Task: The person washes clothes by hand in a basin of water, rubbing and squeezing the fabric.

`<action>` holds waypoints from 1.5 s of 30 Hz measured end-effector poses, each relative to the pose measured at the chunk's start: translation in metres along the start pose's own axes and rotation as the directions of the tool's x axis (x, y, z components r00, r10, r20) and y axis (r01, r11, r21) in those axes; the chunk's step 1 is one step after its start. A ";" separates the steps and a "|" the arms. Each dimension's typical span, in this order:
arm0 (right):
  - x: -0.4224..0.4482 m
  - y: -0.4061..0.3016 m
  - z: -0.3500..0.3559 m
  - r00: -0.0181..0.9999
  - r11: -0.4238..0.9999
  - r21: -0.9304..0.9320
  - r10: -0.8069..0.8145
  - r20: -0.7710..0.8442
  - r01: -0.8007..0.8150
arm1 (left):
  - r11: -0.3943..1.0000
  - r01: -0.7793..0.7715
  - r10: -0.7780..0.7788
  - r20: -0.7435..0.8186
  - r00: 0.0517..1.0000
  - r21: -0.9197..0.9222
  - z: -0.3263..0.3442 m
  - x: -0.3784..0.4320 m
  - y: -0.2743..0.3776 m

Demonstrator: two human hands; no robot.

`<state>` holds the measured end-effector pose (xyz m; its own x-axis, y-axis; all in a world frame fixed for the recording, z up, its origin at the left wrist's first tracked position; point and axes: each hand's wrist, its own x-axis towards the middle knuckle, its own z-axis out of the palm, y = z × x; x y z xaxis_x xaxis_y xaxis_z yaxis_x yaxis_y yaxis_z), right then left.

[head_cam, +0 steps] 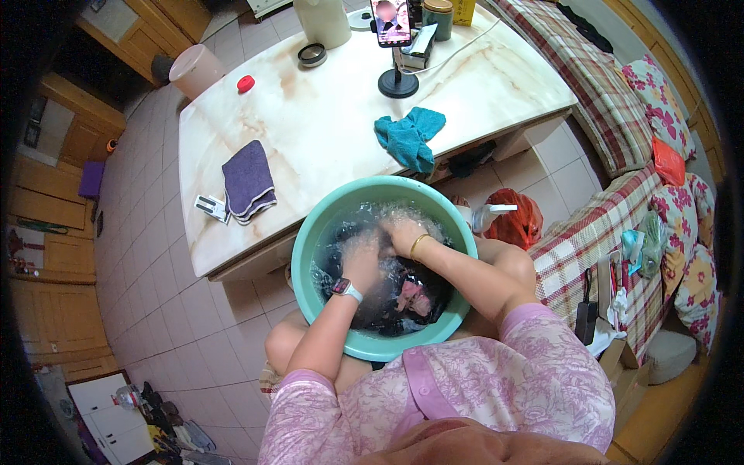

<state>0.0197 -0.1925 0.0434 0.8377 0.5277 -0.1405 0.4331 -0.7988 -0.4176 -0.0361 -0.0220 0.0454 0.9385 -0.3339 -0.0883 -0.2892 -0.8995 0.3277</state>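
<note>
A round green plastic basin (383,350) full of water rests at my lap. Dark wet cloth (378,308) lies in it, with a pink piece of cloth (413,298) on top towards the lower right. My left hand (363,258), with a smartwatch at the wrist, is partly under water at the dark cloth. My right hand (402,233), with a gold bangle at the wrist, is beside it, in splashing water near the far side of the basin. Water and blur hide the fingers of both hands, so their grip on the cloth does not show.
Beyond the basin stands a marble-topped table (325,122) with a folded purple cloth (249,177), a crumpled teal cloth (410,136), a red cap (245,83) and a phone on a stand (398,84). A red plastic bag (517,218) and a pump bottle (483,218) stand right of the basin, near a plaid-covered sofa (587,226).
</note>
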 end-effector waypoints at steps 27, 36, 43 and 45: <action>-0.063 -0.086 -0.020 0.834 0.816 0.174 -0.545 -0.087 0.552 | 0.899 -0.051 -0.046 -0.212 0.976 -0.434 -0.054 0.006 -0.024; -0.077 -0.082 -0.014 0.796 0.783 0.241 -0.602 0.062 0.573 | 0.982 0.149 -0.133 0.140 0.981 -0.113 -0.034 0.009 -0.023; -0.039 -0.039 -0.055 0.971 0.967 0.216 -0.172 0.164 0.135 | 0.970 0.242 -0.230 0.296 0.927 -0.005 -0.046 0.008 -0.028; -0.031 -0.020 -0.054 0.989 0.996 0.006 -0.092 0.119 0.092 | 0.959 0.280 -0.275 0.376 0.885 0.043 -0.051 0.010 -0.025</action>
<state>0.0027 -0.2086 0.1048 0.7487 0.6298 -0.2069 0.5066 -0.7449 -0.4342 -0.0101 0.0119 0.0843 0.8391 -0.1543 -0.5217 -0.0229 -0.9681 0.2494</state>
